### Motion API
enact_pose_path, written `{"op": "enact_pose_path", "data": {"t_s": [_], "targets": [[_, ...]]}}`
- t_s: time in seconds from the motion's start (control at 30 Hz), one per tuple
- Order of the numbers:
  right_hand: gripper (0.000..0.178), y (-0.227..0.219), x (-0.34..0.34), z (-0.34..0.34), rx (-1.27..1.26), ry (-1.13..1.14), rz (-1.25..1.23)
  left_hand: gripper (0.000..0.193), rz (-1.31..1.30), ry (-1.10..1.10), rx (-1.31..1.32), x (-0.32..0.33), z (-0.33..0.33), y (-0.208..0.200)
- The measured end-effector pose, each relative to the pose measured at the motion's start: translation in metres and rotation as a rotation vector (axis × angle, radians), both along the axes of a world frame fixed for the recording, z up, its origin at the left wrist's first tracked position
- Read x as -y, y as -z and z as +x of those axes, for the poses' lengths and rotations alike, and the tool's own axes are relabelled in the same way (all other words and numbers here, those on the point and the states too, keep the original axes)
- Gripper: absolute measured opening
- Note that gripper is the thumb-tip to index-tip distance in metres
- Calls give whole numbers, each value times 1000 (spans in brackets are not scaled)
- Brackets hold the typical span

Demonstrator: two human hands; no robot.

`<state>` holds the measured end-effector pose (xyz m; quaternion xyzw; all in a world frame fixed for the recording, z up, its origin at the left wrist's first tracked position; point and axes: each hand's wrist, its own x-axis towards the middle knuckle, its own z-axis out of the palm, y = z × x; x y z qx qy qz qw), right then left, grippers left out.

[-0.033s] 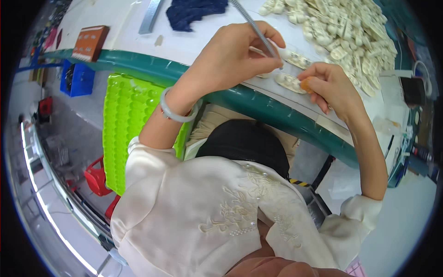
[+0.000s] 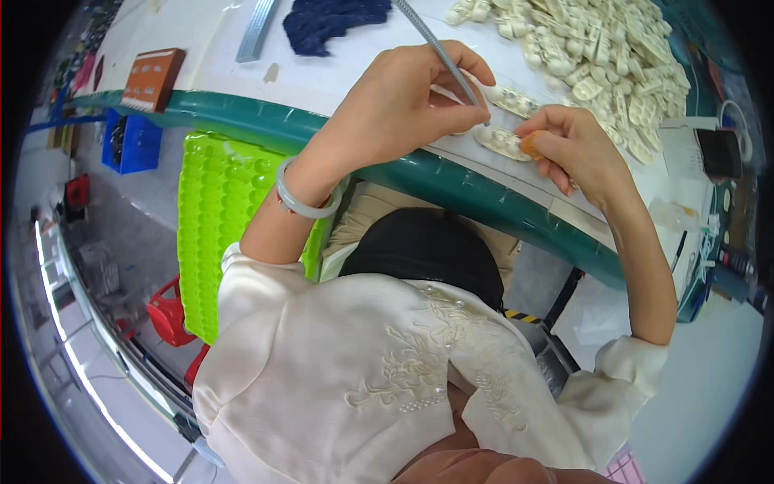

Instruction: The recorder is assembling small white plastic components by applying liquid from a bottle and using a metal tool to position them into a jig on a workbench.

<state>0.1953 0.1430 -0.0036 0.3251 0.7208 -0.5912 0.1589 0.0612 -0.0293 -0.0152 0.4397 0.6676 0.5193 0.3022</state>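
My left hand [image 2: 403, 101] is closed around a thin grey flexible tube [image 2: 439, 50], which comes down from the table's far side. The tube's tip sits near the left end of a small cream moulded piece [image 2: 501, 143] on the white table top. My right hand [image 2: 576, 149] pinches the right end of that piece, with an orange cover, seemingly a finger cot [image 2: 530, 146], on one fingertip. Just beyond lies another cream piece [image 2: 514, 102]. Part of a further pale piece shows under my left fingers.
A big heap of cream moulded pieces [image 2: 601, 56] fills the table's far right. Toward the left are a dark blue cloth [image 2: 326, 24], a metal bar [image 2: 255, 31] and a brown box [image 2: 153, 79]. A green padded edge [image 2: 484, 198] borders the table; a lime-green tray [image 2: 214, 234] stands below.
The whole view has shifted slightly, moving the scene a little to the left. Both hands keep the same grip, and nothing else has visibly changed.
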Motion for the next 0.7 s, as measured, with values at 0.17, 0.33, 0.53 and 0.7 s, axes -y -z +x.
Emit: {"op": "enact_pose_path", "data": {"t_s": [0.17, 0.33, 0.53, 0.7], "targets": [[18, -5, -1, 0, 30, 5, 9, 21, -14, 43, -110, -13, 7, 7], [18, -5, 0, 1, 20, 13, 6, 18, -48, 108, -188, -25, 10, 14], [22, -6, -5, 4, -8, -56, 53, 13, -66, 154, -290, -30, 11, 7], [25, -8, -4, 3, -119, -103, 7, 15, -81, 160, -323, -26, 14, 9]]}}
